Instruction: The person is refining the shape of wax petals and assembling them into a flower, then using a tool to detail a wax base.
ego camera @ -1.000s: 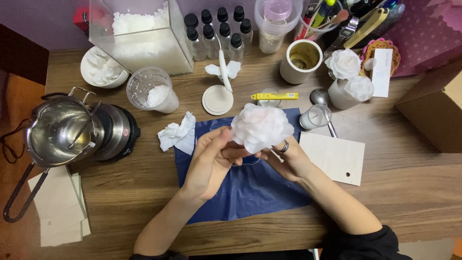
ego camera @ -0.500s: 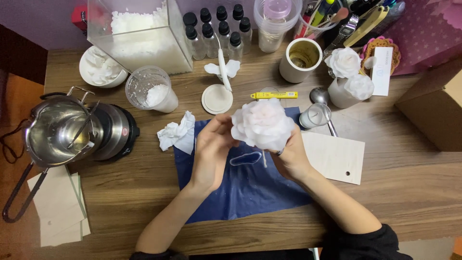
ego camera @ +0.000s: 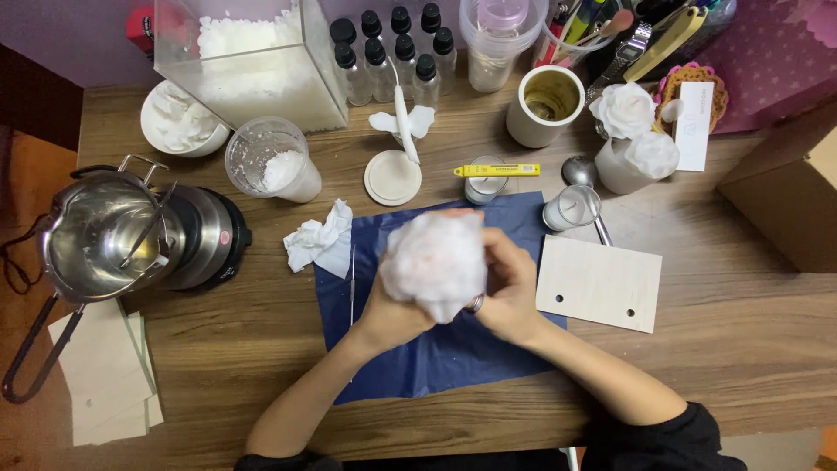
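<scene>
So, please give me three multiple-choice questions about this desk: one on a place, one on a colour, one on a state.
1. Where is the metal pot?
A. left end of the desk
B. on the blue cloth
C. beside the cardboard box

2. What colour is the cloth under the hands?
A. red
B. blue
C. green

3. How is the white flower held?
A. lying alone on the desk
B. in one hand only
C. in both hands

Answers:
1 A, it stands at the far left.
2 B, the cloth is dark blue.
3 C, the left hand and right hand both grip it.
</scene>
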